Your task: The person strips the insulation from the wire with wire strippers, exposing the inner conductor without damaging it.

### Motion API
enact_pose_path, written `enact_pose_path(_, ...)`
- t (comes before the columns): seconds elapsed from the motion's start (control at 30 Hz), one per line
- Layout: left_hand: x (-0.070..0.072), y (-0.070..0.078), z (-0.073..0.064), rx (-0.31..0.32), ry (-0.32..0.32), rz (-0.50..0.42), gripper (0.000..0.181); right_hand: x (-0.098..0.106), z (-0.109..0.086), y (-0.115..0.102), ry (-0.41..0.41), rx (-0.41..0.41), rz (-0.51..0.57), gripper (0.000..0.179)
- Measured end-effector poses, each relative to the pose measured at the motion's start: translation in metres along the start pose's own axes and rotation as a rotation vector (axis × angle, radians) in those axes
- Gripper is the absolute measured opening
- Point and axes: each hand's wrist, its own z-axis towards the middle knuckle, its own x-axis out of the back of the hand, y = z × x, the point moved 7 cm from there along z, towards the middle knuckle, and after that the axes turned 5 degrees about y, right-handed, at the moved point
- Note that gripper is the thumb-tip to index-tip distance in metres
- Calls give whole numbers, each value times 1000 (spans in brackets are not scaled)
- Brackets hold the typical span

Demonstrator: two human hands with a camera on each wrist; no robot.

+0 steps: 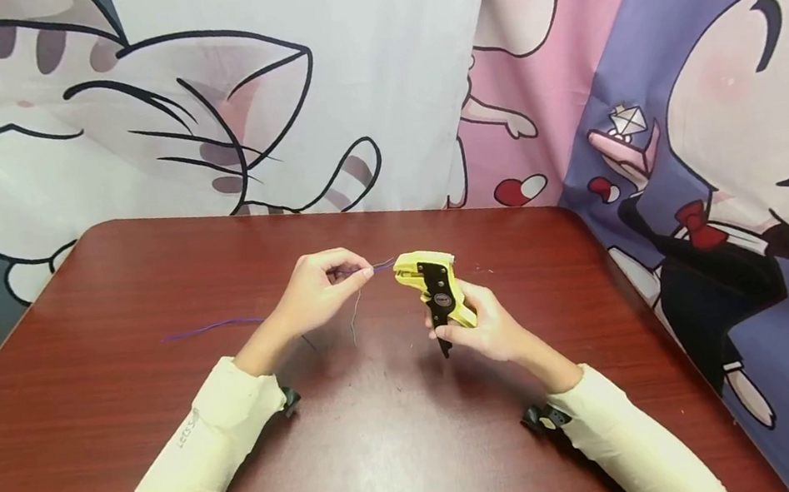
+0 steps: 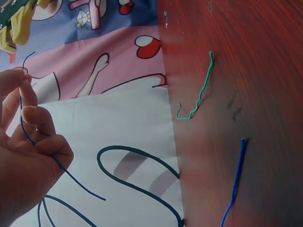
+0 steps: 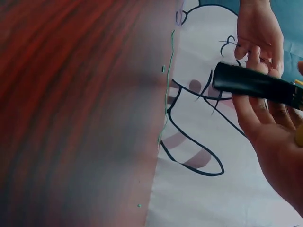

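My left hand (image 1: 321, 291) pinches a thin blue wire (image 2: 78, 182) between thumb and fingertips. One short end of it pokes out past the fingertips, and the other runs across the palm and out below the hand. My right hand (image 1: 487, 327) grips a yellow and black wire stripper (image 1: 439, 294) by its handles, upright above the table. The stripper's nose faces left, close to the wire's end. In the right wrist view, a black handle (image 3: 255, 86) lies across the curled fingers.
On the brown table (image 1: 395, 464) lie a kinked green wire (image 2: 202, 92) and another blue wire (image 1: 212, 326), left of my left hand. Tiny green scraps (image 3: 163, 68) are scattered there. A cloth with cartoon figures (image 1: 400, 69) hangs behind the table and along its right side.
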Motion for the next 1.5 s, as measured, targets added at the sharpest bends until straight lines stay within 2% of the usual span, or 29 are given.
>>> enact_pose_path(0.13, 0, -9, -6, 25, 9, 24, 4, -3, -1, -1, 23, 23, -70, 31)
enact_pose_path(0.23, -2, -16, -14, 69, 1, 24, 3, -6, -5, 2, 16, -9, -93, 27)
enact_pose_path(0.33, -1, -9, -15, 79, 4, 6, 3, -3, -6, 10, 13, -59, -126, 27)
enact_pose_path(0.53, 7, 18, 4, 8, 15, 1, 4, 8, 4, 15, 0, -87, -254, 22)
enact_pose_path(0.63, 10, 24, 15, -24, 0, 12, 3, 11, 11, 13, -22, -77, -296, 18)
enact_pose_path(0.8, 19, 28, 29, -33, -44, 39, 3, 17, 27, -1, -45, -27, -337, 17)
enact_pose_path(0.9, 25, 33, 35, -32, -62, 44, 3, 15, 34, -25, -50, -28, -319, 15)
enact_pose_path(1.0, 26, 40, 38, -42, -71, 45, 3, 15, 38, -33, -48, -38, -281, 17)
enact_pose_path(1.13, 26, 48, 44, -64, -81, 51, 3, 23, 41, -24, -44, -33, -257, 21)
enact_pose_path(1.27, 28, 51, 49, -76, -77, 46, 5, 31, 44, -25, -40, -12, -222, 23)
enact_pose_path(1.5, 22, 49, 57, -56, -94, -5, 4, 38, 49, -20, -70, -18, 89, 30)
